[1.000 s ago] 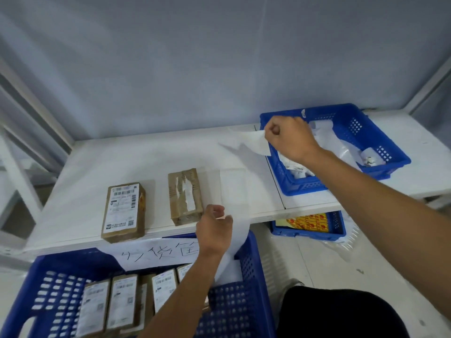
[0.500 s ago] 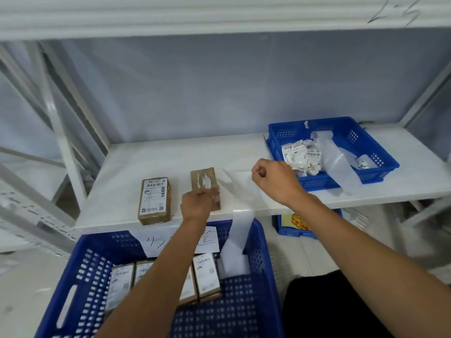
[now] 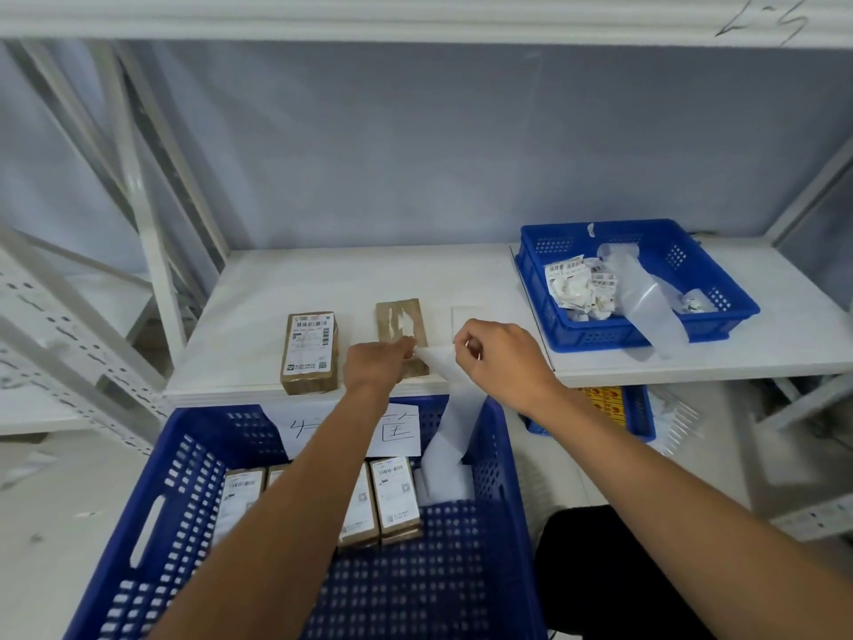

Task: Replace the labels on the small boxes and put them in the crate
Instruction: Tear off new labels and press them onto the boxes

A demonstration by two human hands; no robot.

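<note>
Two small brown boxes lie on the white shelf [image 3: 277,288]. The left box [image 3: 309,351] carries a white label. The middle box [image 3: 400,323] has only torn label scraps on top. My left hand [image 3: 379,368] and my right hand [image 3: 501,362] hover over the shelf's front edge and together pinch the top end of a white label strip [image 3: 454,418]. The strip hangs down into the big blue crate [image 3: 194,478] below, where several labelled boxes [image 3: 394,501] stand in a row.
A smaller blue basket [image 3: 734,311] at the shelf's right holds crumpled old labels and a loose backing strip that droops over its front. A handwritten paper sign [image 3: 401,431] hangs on the crate's back wall. Another blue bin [image 3: 639,408] with yellow items sits under the shelf.
My right hand came back from the small basket to the shelf's front edge. My left hand rose to meet it at the strip's end. The camera tilted up.
</note>
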